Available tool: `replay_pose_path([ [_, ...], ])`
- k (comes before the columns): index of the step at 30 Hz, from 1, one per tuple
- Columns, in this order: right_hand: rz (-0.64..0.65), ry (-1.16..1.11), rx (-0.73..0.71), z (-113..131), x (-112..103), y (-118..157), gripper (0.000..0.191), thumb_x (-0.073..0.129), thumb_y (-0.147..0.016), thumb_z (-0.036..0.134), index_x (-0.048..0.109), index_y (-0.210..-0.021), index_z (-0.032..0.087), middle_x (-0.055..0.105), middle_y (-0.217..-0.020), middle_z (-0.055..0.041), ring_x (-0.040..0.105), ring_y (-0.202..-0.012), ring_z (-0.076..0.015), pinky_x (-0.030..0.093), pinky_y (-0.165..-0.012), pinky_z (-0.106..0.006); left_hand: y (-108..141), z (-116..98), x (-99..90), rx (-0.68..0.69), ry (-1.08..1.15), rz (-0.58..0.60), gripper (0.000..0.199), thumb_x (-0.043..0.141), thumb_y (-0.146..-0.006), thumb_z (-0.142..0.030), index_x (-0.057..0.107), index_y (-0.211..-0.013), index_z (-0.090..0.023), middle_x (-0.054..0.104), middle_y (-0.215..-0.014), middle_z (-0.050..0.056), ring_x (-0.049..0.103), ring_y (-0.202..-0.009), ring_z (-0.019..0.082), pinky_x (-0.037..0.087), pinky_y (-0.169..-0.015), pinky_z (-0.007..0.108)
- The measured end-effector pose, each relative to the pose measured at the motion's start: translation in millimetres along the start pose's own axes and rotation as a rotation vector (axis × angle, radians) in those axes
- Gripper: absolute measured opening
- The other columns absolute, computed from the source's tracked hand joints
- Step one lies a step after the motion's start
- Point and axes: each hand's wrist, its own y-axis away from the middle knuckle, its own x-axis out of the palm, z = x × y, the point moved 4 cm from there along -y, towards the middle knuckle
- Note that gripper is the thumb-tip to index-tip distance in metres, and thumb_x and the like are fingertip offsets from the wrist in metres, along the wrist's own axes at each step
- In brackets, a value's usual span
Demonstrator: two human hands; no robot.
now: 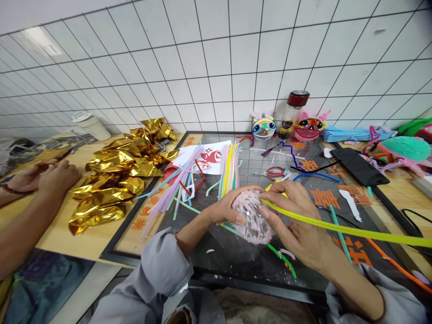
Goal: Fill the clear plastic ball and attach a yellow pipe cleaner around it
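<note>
My left hand (222, 210) is wrapped round the left side of a clear ball (252, 219) lined with pale pink and white streaks, its thumb across the front. At the ball's upper right, my right hand (297, 216) pinches a long yellow chenille stem (337, 228). The stem's other end runs past the right hand and out of view at the right. Its tip by the ball is hidden under my fingers. Behind my hands lies a bundle of pastel chenille stems (229, 168). Red-handled scissors (275, 173) lie just beyond my right hand.
Gold foil packets (114, 168) cover the table at left, beside a co-worker's hands (57, 177). Two decorated animal-face balls (263, 126) and a glass bottle (292, 114) stand along the tiled wall. A black phone (359, 166) and blue stems (354, 134) lie at right.
</note>
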Motion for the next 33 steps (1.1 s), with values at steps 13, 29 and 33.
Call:
replay_pose_path([
  [13,-0.004,-0.06,-0.002,0,-10,1,0.026,0.06,-0.093,0.028,0.066,-0.117,0.021,0.062,-0.108,-0.0108,0.058,-0.102,-0.0271,0.048,-0.084,-0.044,-1,-1,2.1,0.038,0.087,-0.015,0.09,0.09,-0.045,-0.036,0.061,-0.128,-0.015,0.071,-0.113,0.012,0.067,-0.09,0.023,0.05,-0.084,0.032],
  [29,-0.047,-0.007,-0.029,3,-12,-2,0.02,0.054,-0.096,0.016,0.069,-0.108,0.022,0.067,-0.098,-0.0079,0.062,-0.09,-0.0224,0.047,-0.072,-0.038,-1,-3,4.5,0.043,0.125,-0.01,0.085,0.089,-0.044,-0.032,0.064,-0.124,-0.017,0.071,-0.1,0.008,0.066,-0.084,0.02,0.051,-0.078,0.029],
  [33,-0.035,0.014,-0.03,3,-11,-1,0.021,0.054,-0.096,0.017,0.069,-0.109,0.023,0.067,-0.098,-0.008,0.062,-0.091,-0.0234,0.047,-0.072,-0.038,-1,-2,4.1,0.043,0.107,-0.012,0.086,0.089,-0.045,-0.034,0.063,-0.125,-0.017,0.071,-0.101,0.008,0.066,-0.085,0.021,0.05,-0.079,0.03],
])
